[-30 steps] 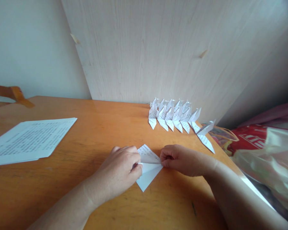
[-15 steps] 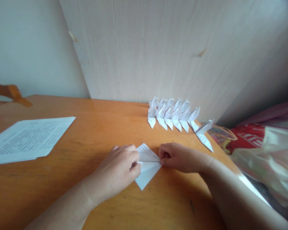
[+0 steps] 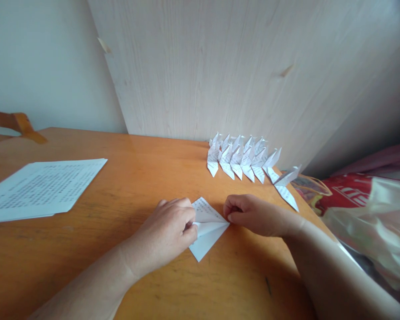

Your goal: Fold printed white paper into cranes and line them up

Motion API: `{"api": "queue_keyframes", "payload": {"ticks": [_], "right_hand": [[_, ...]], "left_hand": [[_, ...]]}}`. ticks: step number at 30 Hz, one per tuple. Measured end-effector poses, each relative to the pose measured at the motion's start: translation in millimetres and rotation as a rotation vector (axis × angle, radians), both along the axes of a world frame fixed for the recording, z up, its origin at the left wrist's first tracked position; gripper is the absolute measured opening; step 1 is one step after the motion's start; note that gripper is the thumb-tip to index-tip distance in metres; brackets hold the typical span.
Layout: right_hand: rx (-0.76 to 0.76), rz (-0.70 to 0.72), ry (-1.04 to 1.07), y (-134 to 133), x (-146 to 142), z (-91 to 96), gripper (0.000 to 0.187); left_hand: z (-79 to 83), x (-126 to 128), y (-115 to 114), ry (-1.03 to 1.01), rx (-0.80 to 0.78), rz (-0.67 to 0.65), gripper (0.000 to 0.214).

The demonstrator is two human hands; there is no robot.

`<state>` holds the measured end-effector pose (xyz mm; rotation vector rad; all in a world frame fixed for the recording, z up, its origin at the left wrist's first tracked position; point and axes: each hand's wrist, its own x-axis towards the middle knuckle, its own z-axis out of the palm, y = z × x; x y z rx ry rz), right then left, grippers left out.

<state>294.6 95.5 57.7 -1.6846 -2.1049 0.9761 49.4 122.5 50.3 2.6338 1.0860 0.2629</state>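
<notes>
A kite-shaped piece of folded paper (image 3: 209, 240) with printed text on its far half lies on the table in front of me. My left hand (image 3: 173, 224) is closed on its left part, thumb against the raised middle fold, and hides that end. My right hand (image 3: 248, 214) has its fingers curled together just beside the right-hand corner. That corner's tip shows outside the fingers; whether a fingertip still touches it is hard to see.
Folded paper pieces (image 3: 237, 160) stand in rows at the table's back right, with a separate one (image 3: 286, 186) nearer the edge. Printed sheets (image 3: 50, 186) are stacked at left on the wooden table (image 3: 146, 173). Beyond the right edge lie red and whitish bags (image 3: 348, 193).
My right hand has come slightly up and off the paper's right corner, which it was pinching. My left hand keeps its hold. The whole view has shifted a little.
</notes>
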Motion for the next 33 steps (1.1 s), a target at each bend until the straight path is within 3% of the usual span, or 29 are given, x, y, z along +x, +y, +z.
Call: {"api": "queue_keyframes", "payload": {"ticks": [4, 9, 18, 33], "right_hand": [[0.059, -0.078, 0.214, -3, -13, -0.3, 0.012], [0.011, -0.048, 0.366, -9, -30, -5.2, 0.012], [0.067, 0.016, 0.151, -9, -36, -11.9, 0.013], [0.191, 0.124, 0.139, -16, -43, -21.9, 0.014]], "left_hand": [[-2.9, -1, 1, -0.025, 0.002, -0.014, 0.021], [-4.5, -1, 1, -0.054, 0.007, -0.018, 0.018], [-5.5, -2, 0, -0.085, -0.014, 0.001, 0.011], [-2.9, -6, 2, -0.14, -0.116, 0.029, 0.008]]}}
